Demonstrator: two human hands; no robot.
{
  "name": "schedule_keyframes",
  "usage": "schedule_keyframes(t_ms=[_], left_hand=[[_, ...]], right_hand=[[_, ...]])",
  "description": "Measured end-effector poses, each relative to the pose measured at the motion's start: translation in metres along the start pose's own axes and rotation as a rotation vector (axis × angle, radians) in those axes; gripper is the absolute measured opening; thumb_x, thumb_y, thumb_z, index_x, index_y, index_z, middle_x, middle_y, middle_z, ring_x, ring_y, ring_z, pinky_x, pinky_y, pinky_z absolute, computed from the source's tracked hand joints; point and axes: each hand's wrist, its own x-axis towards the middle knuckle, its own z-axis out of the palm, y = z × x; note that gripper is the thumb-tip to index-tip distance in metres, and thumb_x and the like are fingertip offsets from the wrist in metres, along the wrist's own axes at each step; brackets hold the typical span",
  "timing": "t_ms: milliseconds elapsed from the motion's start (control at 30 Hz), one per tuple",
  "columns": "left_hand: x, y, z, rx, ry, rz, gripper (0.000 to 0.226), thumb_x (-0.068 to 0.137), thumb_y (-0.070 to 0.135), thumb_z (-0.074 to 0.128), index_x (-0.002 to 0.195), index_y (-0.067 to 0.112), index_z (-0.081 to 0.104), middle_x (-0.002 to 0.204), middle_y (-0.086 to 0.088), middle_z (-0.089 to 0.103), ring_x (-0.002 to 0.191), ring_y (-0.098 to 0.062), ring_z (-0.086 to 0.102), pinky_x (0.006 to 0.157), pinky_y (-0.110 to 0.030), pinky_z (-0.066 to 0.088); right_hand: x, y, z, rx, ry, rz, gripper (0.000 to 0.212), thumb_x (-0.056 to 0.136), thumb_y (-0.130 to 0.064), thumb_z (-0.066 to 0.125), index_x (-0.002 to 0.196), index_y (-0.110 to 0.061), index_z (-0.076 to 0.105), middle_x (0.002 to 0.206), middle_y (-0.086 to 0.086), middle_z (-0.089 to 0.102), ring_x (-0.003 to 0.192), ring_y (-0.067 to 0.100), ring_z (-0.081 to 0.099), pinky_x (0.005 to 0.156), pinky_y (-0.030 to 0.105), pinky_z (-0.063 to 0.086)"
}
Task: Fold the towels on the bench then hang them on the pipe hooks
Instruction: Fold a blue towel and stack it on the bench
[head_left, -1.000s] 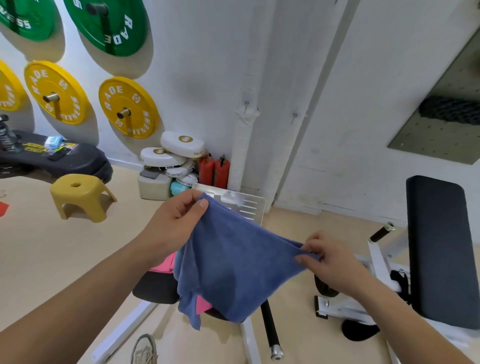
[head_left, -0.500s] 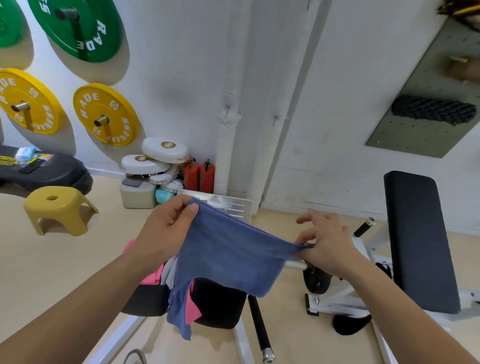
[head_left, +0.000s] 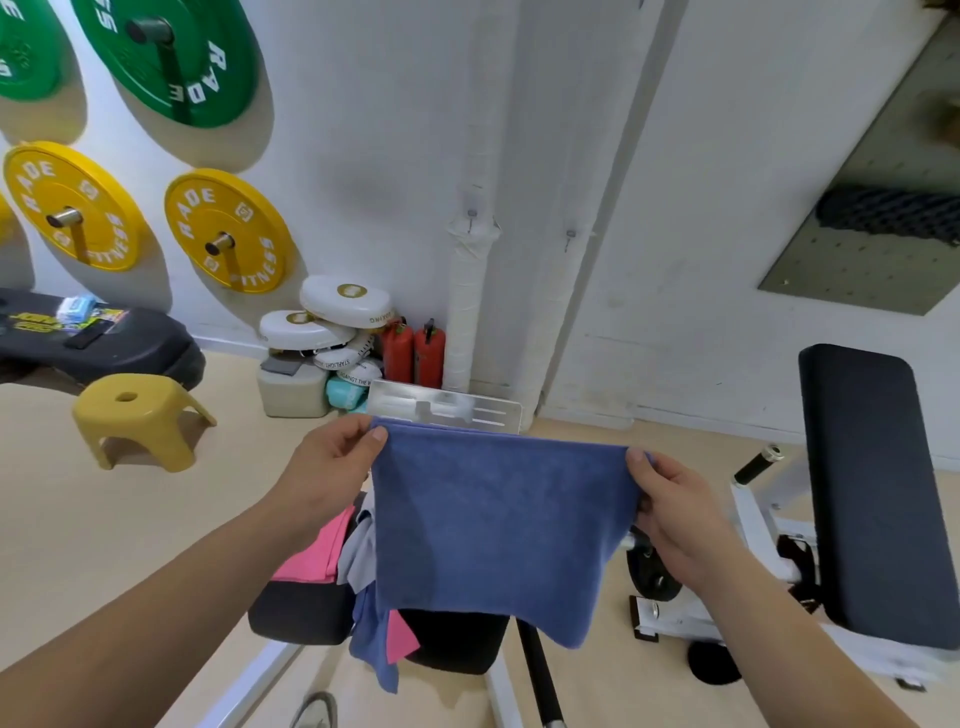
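blue towel (head_left: 498, 525), apparently doubled, hanging flat

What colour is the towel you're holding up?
Blue, plain with no pattern; the towel shows clearly in the head view.

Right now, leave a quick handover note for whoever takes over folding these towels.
Left hand and right hand each pinch a top corner of the blue towel, doubled over and held up above the bench.
Pink towel and a grey one still lie on the bench.
Left: finish this fold, hang it on the pipe hooks, then fold the rest.
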Motion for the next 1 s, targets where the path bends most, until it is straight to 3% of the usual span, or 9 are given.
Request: schedule_keyframes(t_ms=[167,333,400,467,533,600,700,833,1000], left_hand=[[0.041,0.011,-0.013,-0.035,-0.001,0.032,0.022,0.106,0.018,0.049,0.101,0.015,0.071,0.091,-0.001,0.069,0.082,-0.017,0.061,0.065,-0.027,0.058],[0.057,-0.002,-0.026,-0.133,-0.037,0.031,0.022,0.107,0.013,0.047,0.106,0.008,0.068,0.103,-0.007,0.071,0.094,-0.018,0.070,0.087,-0.028,0.060],[0.056,-0.017,-0.028,-0.120,-0.055,0.014,0.021,0.107,0.013,0.048,0.108,0.010,0.069,0.108,-0.008,0.074,0.101,-0.018,0.072,0.091,-0.027,0.059],[0.054,-0.042,-0.026,-0.023,-0.071,-0.010,0.020,0.106,0.014,0.049,0.105,0.012,0.068,0.103,-0.012,0.073,0.097,-0.019,0.072,0.092,-0.037,0.060],[0.046,-0.076,-0.023,0.103,-0.113,-0.033,0.019,0.106,0.018,0.049,0.099,0.016,0.067,0.094,-0.018,0.070,0.086,-0.027,0.069,0.091,-0.052,0.056],[0.035,-0.115,-0.016,0.256,-0.150,-0.081,0.020,0.105,0.025,0.049,0.093,0.020,0.064,0.084,-0.017,0.067,0.078,-0.034,0.064,0.085,-0.056,0.057],[0.010,-0.150,-0.008,0.340,-0.171,-0.156,0.021,0.106,0.018,0.046,0.090,0.013,0.059,0.079,-0.016,0.063,0.071,-0.023,0.054,0.072,-0.041,0.052],[-0.014,-0.173,-0.012,0.391,-0.194,-0.171,0.022,0.105,0.013,0.047,0.085,0.017,0.056,0.071,0.003,0.055,0.065,-0.013,0.049,0.060,-0.024,0.039],[-0.009,-0.179,-0.019,0.468,-0.211,-0.140,0.027,0.106,0.018,0.048,0.081,0.027,0.052,0.069,0.005,0.057,0.062,-0.006,0.050,0.056,-0.019,0.036]], right_hand=[[0.033,-0.018,0.030,-0.187,0.107,-0.164,0.024,0.107,-0.020,0.050,0.106,-0.015,0.073,0.102,0.006,0.075,0.099,0.025,0.067,0.079,0.036,0.054],[0.034,-0.024,0.039,-0.316,0.116,-0.271,0.023,0.105,-0.016,0.051,0.101,-0.025,0.072,0.096,0.001,0.073,0.092,0.017,0.066,0.072,0.028,0.047],[0.036,-0.003,0.037,-0.363,0.063,-0.237,0.028,0.104,-0.015,0.054,0.094,-0.033,0.074,0.092,0.001,0.073,0.090,0.018,0.066,0.078,0.029,0.050],[0.040,0.027,0.033,-0.417,0.014,-0.164,0.028,0.103,-0.017,0.057,0.094,-0.036,0.076,0.093,0.003,0.073,0.090,0.026,0.067,0.084,0.037,0.052],[0.042,0.060,0.031,-0.497,-0.046,-0.076,0.028,0.103,-0.015,0.056,0.097,-0.035,0.075,0.089,0.003,0.068,0.086,0.029,0.063,0.079,0.035,0.049],[0.038,0.093,0.030,-0.588,-0.109,0.005,0.027,0.104,-0.013,0.053,0.101,-0.031,0.072,0.083,0.003,0.061,0.079,0.022,0.054,0.069,0.026,0.042],[0.023,0.133,0.029,-0.674,-0.215,0.128,0.025,0.105,-0.014,0.050,0.100,-0.027,0.070,0.089,0.002,0.066,0.085,0.019,0.057,0.073,0.027,0.042],[0.012,0.155,0.029,-0.703,-0.298,0.277,0.023,0.103,-0.014,0.050,0.093,-0.018,0.070,0.090,0.004,0.065,0.083,0.016,0.054,0.075,0.030,0.040],[0.021,0.162,0.037,-0.682,-0.299,0.245,0.021,0.105,-0.020,0.048,0.093,-0.016,0.066,0.093,0.007,0.065,0.087,0.021,0.060,0.084,0.037,0.049]])
